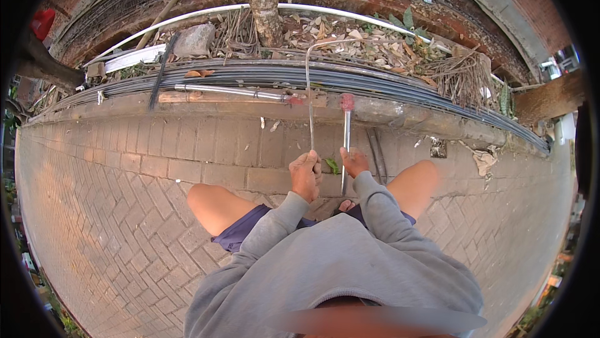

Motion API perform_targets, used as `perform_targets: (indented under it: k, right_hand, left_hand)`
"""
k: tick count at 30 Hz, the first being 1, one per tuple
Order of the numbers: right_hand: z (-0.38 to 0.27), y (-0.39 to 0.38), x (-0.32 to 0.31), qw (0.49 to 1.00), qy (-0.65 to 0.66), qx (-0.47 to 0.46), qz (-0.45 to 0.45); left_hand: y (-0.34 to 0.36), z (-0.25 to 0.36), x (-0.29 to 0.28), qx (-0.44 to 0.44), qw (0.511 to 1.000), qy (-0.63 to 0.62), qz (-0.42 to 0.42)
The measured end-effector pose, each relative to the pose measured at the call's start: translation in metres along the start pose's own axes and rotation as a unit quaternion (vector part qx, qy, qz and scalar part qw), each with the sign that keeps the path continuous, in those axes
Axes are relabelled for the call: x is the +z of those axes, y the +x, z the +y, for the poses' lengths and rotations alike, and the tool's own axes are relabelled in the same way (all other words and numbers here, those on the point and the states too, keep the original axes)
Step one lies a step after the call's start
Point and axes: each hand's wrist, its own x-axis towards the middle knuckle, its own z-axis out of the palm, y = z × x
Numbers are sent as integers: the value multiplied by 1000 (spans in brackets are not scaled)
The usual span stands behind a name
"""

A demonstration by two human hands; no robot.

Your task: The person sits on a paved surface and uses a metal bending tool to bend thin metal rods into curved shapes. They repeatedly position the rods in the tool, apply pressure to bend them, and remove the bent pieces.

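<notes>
My left hand (305,175) is closed round the near end of a thin metal rod (310,116). The rod runs away from me over the curb, then bends sharply to the right above the leaf litter. My right hand (354,161) grips a shiny silver bar (347,130) with a red head (347,102); the head is at the curb, right of the rod. A second silver bar (231,92) with a red end lies along a wooden board on the curb, left of the rod.
A long bundle of dark steel rods (369,80) lies behind the curb (406,116). Beyond stand a tree trunk (264,4), a white pipe (231,7) and a stone block (194,39). Brick paving (140,232) surrounds me; a green leaf (332,165) lies between my hands.
</notes>
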Motion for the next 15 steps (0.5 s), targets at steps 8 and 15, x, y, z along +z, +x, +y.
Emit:
perform_targets:
  k: [8,15]
  right_hand:
    - [-139,17,-73,939,270,-137,-166]
    - [-84,46,-113,937,-100,-335,-17]
  left_hand:
    - [13,-59,56,66,996,-48,43]
    - [51,-123,112,62,997,33,-17]
